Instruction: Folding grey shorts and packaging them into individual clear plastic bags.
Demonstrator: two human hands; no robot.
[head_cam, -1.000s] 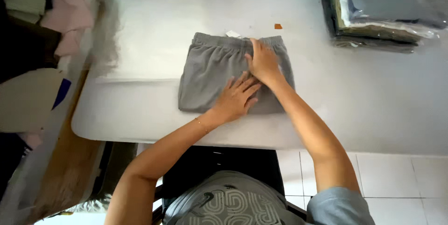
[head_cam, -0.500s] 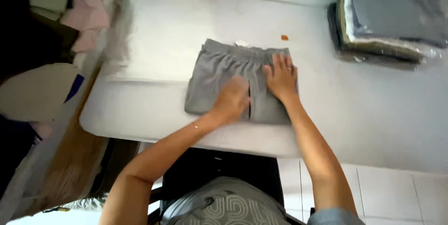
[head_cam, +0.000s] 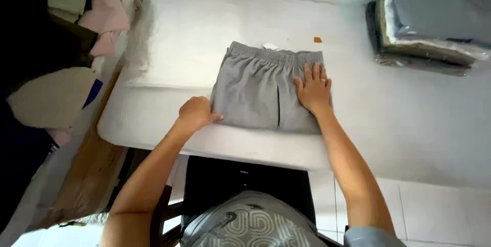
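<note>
A folded pair of grey shorts (head_cam: 258, 88) lies on the white table (head_cam: 179, 42), its elastic waistband at the far side. My right hand (head_cam: 313, 88) rests flat on the shorts' right part, fingers spread and pointing away from me. My left hand (head_cam: 196, 114) is curled at the shorts' near left corner, with the thumb on the fabric edge. A small white label (head_cam: 270, 46) pokes out behind the waistband.
A stack of folded garments in clear plastic bags (head_cam: 429, 27) sits at the table's far right. A pile of mixed clothes (head_cam: 66, 22) lies off the left edge. A tiny orange scrap (head_cam: 317, 39) lies behind the shorts. White floor tiles (head_cam: 424, 211) show below.
My left hand has slid from the middle of the shorts to their near left corner. My right hand has moved right, onto the shorts' right part.
</note>
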